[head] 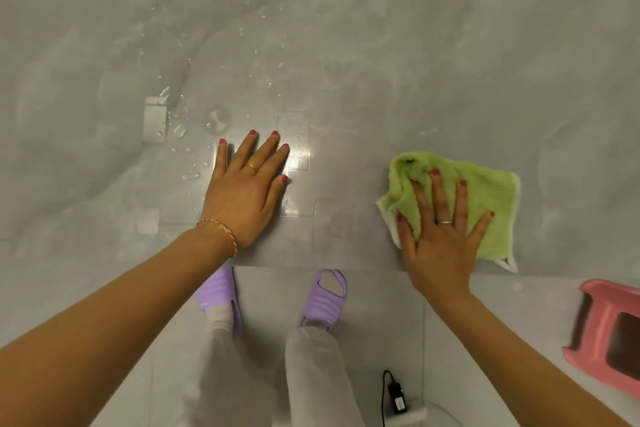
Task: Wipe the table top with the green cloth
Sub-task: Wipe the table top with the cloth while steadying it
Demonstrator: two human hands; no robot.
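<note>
Both hands are lying open and flat: the right hand [440, 229] is pressing the green cloth [460, 198] onto the desk [450, 45] near its front edge, while the left hand [247, 187] is bracing beside water droplets [194, 135]. A bunched cloth could be smearing the water rather than lifting it.

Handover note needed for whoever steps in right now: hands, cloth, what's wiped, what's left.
Left hand: flat, fingers spread, palm down on the glossy grey marble-look table top, holding nothing.
Right hand: open palm pressing on the crumpled green terry cloth, near the table's front edge, to the right.
Done: cannot tell; the patch around the cloth shows no drops.
Left: clear water droplets scattered ahead of and beside the left hand, further back too. Probably sweep the cloth leftward and away next.
</note>
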